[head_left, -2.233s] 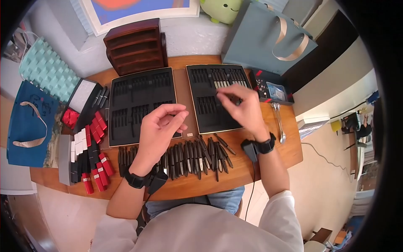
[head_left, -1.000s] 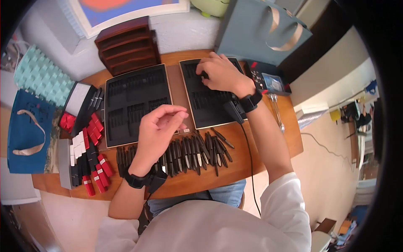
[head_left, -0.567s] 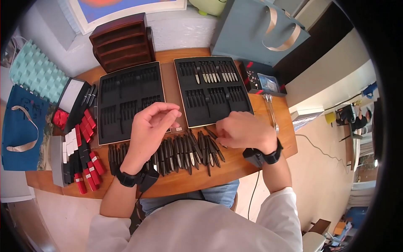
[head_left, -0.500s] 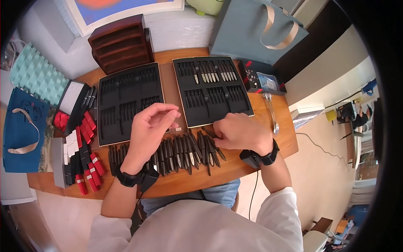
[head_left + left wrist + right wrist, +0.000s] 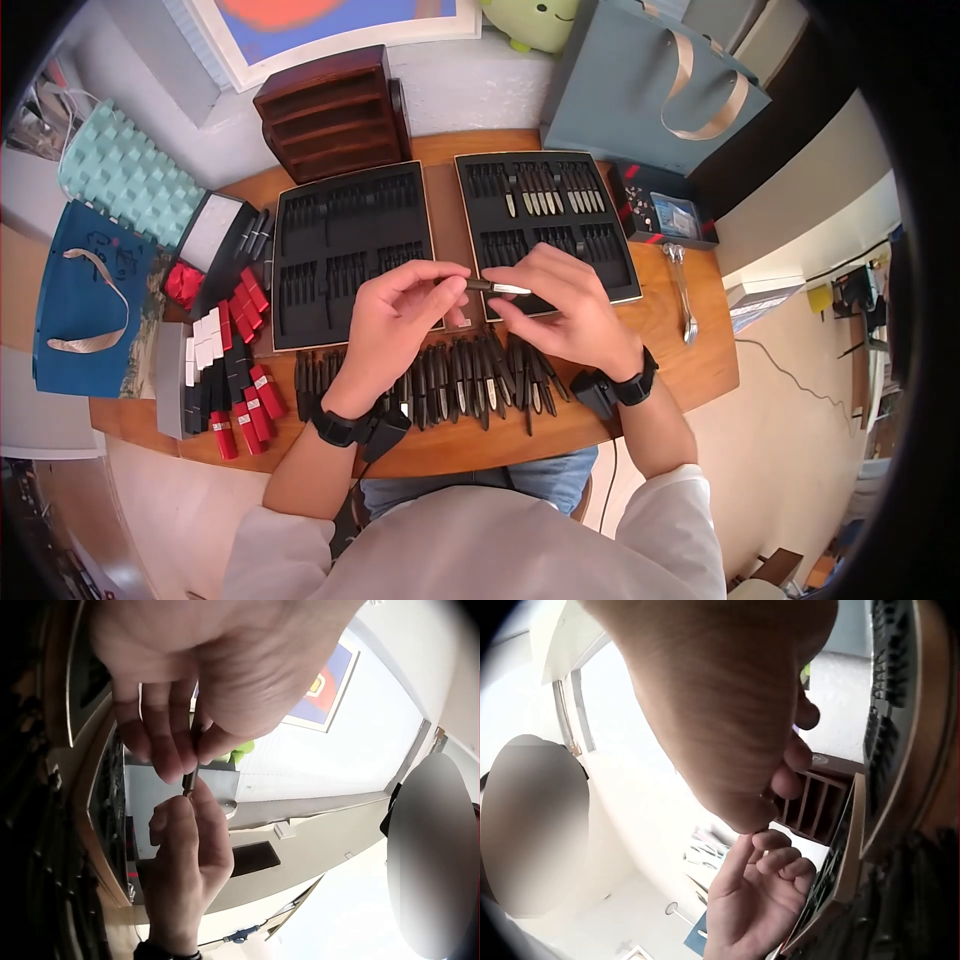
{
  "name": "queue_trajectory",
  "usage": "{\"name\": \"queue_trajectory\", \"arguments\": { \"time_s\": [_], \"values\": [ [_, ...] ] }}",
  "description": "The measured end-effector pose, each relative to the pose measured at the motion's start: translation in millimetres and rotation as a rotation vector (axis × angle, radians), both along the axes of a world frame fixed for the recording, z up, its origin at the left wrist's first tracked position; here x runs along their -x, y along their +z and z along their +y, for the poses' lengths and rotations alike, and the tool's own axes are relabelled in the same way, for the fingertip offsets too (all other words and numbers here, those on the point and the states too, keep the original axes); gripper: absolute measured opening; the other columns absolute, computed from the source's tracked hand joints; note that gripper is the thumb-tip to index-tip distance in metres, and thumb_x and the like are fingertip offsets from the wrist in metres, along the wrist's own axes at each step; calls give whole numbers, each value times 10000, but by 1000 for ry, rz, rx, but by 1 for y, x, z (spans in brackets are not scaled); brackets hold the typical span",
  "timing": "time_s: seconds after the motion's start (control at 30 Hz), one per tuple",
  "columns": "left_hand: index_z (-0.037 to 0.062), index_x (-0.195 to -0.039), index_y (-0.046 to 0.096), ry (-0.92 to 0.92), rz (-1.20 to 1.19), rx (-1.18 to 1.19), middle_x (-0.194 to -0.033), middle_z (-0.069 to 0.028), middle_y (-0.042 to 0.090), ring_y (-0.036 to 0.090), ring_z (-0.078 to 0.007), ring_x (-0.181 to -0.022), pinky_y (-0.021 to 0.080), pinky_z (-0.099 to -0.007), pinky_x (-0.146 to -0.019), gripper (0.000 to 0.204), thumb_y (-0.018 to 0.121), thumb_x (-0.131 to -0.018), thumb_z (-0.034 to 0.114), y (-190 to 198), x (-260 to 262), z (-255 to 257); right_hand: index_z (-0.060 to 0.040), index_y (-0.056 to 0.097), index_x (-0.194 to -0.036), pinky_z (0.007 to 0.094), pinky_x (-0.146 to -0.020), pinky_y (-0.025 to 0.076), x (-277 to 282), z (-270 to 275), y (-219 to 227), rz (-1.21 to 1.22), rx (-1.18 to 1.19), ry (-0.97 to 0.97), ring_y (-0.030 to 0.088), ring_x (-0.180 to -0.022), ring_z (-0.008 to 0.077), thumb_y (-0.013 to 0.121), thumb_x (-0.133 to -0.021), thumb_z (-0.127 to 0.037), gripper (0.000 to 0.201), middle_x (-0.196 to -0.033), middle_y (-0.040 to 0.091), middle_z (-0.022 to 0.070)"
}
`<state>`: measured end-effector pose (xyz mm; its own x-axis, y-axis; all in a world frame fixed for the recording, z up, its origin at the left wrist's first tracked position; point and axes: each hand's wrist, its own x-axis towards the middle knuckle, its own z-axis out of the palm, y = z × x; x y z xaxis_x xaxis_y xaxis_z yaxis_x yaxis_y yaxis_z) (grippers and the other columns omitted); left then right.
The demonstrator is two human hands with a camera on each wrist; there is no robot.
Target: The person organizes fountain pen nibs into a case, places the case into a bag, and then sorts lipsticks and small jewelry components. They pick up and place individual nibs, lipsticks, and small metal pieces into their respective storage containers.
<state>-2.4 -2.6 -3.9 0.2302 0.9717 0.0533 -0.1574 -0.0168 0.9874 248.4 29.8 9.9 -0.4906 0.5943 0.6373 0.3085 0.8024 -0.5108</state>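
Observation:
In the head view my left hand (image 5: 400, 305) pinches the dark end of a slim pen-like stick (image 5: 508, 289) with a silvery end. My right hand (image 5: 565, 295) curls around the silvery end, index finger above and thumb below. The left wrist view has the dark shaft (image 5: 191, 780) running between the two hands' fingertips. The hands meet over the front of two black slotted trays. Several similar sticks sit in the upper row of the right tray (image 5: 575, 268); the left tray (image 5: 350, 222) has dark slots. A long row of loose sticks (image 5: 455, 385) lies below the hands.
Red, white and black small boxes (image 5: 235, 340) are piled at the left beside a blue bag (image 5: 85, 330). A wooden rack (image 5: 330, 110) and a grey gift bag (image 5: 640, 100) stand behind the trays. Metal cutlery (image 5: 684, 300) lies at the right edge.
The right hand went up to the right tray, came down to the loose sticks, and is now at the left fingers with a stick. The left hand, bare before, now pinches it.

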Motion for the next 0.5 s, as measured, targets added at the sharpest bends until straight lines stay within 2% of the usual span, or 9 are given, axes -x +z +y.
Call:
{"name": "queue_trajectory", "arguments": {
  "time_s": [0.2,0.5],
  "values": [
    [-28,-1320,744,0,-50,-36,-1074,-103,795,747,-156,-891,605,-328,-887,247,706,-1089,49,7,-6,-6,-10,820,-1167,358,-736,544,-6,-1,1,114,57,-4,676,-803,263,859,-866,50,309,-894,736,98],
    [-31,-1318,743,-2,-174,-51,-1097,-130,800,740,-184,-874,607,-342,-871,247,681,-1089,39,1,-2,-3,-24,831,-1207,327,-719,539,-10,-3,1,145,139,-31,680,-830,197,836,-870,81,353,-953,746,80]
  ]
}}
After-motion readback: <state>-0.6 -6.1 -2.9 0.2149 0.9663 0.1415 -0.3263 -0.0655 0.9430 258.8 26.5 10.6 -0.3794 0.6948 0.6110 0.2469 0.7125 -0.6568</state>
